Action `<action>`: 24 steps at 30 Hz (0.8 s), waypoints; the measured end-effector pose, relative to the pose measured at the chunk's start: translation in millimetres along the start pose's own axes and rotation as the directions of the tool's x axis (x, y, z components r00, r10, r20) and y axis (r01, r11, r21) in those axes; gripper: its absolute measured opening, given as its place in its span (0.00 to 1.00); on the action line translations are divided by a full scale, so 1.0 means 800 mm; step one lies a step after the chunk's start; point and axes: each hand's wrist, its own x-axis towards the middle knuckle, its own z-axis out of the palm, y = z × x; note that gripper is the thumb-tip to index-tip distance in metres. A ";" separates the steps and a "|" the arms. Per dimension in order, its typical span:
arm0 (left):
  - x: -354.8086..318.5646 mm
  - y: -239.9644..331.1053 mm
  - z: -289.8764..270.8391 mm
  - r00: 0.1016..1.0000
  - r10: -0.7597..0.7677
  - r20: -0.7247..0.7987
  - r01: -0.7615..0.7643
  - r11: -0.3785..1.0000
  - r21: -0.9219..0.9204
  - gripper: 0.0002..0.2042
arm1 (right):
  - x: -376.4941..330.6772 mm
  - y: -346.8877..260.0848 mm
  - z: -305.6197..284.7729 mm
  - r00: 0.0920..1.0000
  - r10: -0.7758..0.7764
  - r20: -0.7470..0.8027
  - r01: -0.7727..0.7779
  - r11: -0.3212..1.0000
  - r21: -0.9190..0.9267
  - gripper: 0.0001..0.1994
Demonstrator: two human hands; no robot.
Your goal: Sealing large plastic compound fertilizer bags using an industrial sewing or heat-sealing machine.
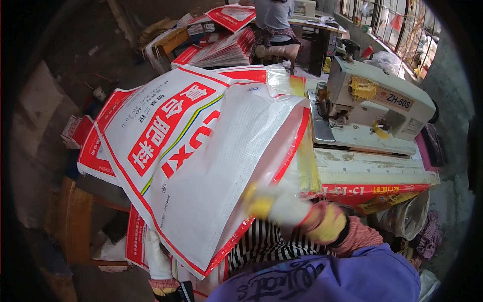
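A large white woven sack [216, 186] with red borders and red print lies slantwise before me, over other sacks and across my lap. Its wide mouth faces me and gapes a little along the red hem. My right hand [279, 204], in a white glove with yellow fingertips, is at that mouth; motion smears its fingers, so its grip is unclear. At the sack's lower left edge is my left hand [159, 259], also gloved in white. The sack hides its fingers.
An industrial sewing machine [375, 98] stands on a worn table [365, 168] at my right. Yellowish clear plastic film [308, 163] hangs beside it. Further off, a stack of sacks [221, 53] lies near a seated person [274, 22]. A wooden bench [75, 216] is at left.
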 end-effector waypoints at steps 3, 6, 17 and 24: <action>-0.047 0.011 0.028 0.991 -0.098 0.088 0.111 0.983 -0.149 0.27 | -0.002 0.050 -0.075 0.199 0.705 -0.681 -0.493 0.673 0.552 0.15; -0.051 0.003 0.028 0.978 -0.119 0.173 0.139 0.985 -0.106 0.25 | -0.027 0.152 -0.156 0.181 0.622 -0.762 -0.907 0.405 0.115 0.26; -0.068 0.006 0.008 0.997 -0.052 0.052 0.066 0.949 -0.309 0.22 | 0.024 0.012 -0.090 0.896 0.112 -0.429 -0.247 0.930 -0.273 0.05; -0.046 -0.008 -0.030 0.987 -0.071 0.145 0.095 0.981 -0.170 0.23 | -0.125 0.083 -0.128 0.353 0.581 -0.733 -0.928 0.318 -0.194 0.11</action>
